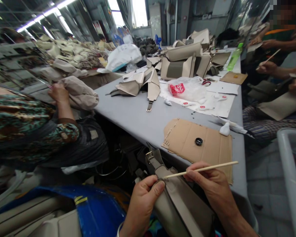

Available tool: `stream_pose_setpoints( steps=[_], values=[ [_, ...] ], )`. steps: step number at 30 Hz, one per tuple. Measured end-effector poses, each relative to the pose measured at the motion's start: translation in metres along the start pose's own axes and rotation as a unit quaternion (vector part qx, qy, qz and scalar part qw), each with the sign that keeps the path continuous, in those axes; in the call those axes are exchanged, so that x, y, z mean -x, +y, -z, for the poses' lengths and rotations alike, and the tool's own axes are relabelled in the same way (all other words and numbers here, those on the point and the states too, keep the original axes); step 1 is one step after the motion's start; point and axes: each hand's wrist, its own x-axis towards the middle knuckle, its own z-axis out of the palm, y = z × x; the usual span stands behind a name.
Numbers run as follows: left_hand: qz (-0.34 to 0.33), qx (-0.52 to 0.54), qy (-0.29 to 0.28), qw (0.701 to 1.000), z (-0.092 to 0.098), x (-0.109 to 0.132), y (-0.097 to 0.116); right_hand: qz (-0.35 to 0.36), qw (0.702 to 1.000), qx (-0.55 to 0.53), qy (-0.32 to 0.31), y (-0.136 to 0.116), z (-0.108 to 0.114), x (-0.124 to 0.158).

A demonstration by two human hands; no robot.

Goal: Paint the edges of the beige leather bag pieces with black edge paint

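Observation:
My left hand is closed on the edge of a beige and grey leather bag, thumb on top near the strap. A metal buckle sits on a dark strap at the bag's upper end. Between the fingertips of my right hand is a thin wooden stick, slanting down to the left. Its tip meets the bag's edge beside my left thumb. On the table just beyond lies a cardboard sheet bearing a small round black dish.
A white squeeze bottle stands at the cardboard's corner. Further back are a plastic bag, several bag pieces and a green bottle. People sit at left and right. A blue-lined container is at lower left, a grey-framed bin at right.

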Motion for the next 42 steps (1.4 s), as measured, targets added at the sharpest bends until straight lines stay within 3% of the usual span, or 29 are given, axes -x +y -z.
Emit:
stream_pose_setpoints(
  steps=[18, 27, 42],
  values=[
    [-0.018, -0.010, 0.009, 1.000, -0.002, 0.001, 0.002, -0.023, 0.998, 0.005, -0.051, -0.004, -0.005, -0.004],
    [-0.012, -0.062, -0.020, 0.998, 0.003, 0.000, -0.004, -0.058, 0.995, -0.041, -0.076, -0.016, -0.004, -0.007],
    [0.006, -0.023, -0.025, 0.999, -0.001, 0.006, -0.002, -0.006, 0.969, 0.074, -0.234, -0.042, -0.011, -0.053]
  ],
)
